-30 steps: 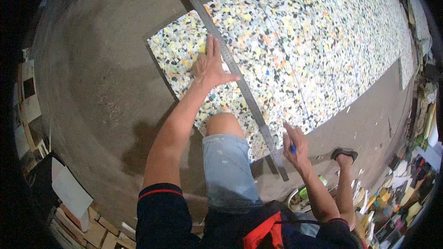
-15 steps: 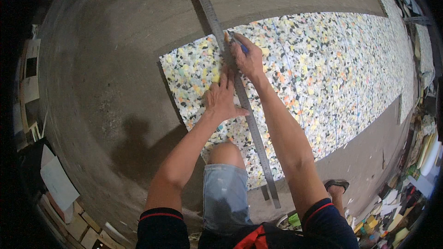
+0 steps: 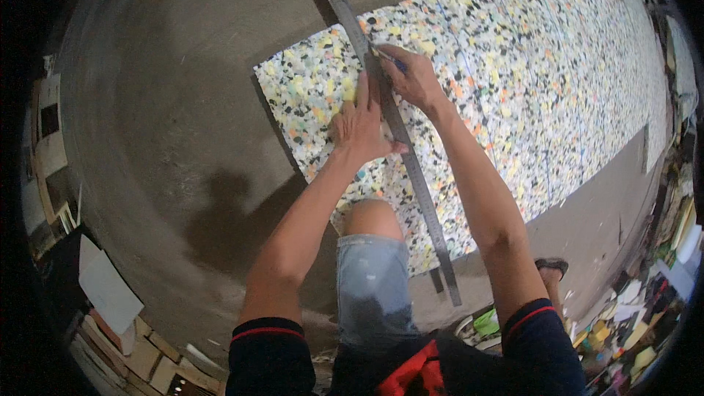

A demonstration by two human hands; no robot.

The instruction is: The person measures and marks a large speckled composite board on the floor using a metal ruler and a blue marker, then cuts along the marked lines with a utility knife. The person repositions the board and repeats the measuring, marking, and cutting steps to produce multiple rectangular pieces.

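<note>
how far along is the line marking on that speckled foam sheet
Done: the long metal ruler lies across the speckled foam sheet. In hand: left hand presses it flat; right hand holds a pen by its edge. Left: the stretch toward the knee; no drawn line is discernible.

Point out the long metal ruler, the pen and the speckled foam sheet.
long metal ruler (image 3: 422,192), head view, on its bare middle stretch.
pen (image 3: 394,62), head view, on its blue barrel.
speckled foam sheet (image 3: 535,88), head view, on its open top surface.
</note>
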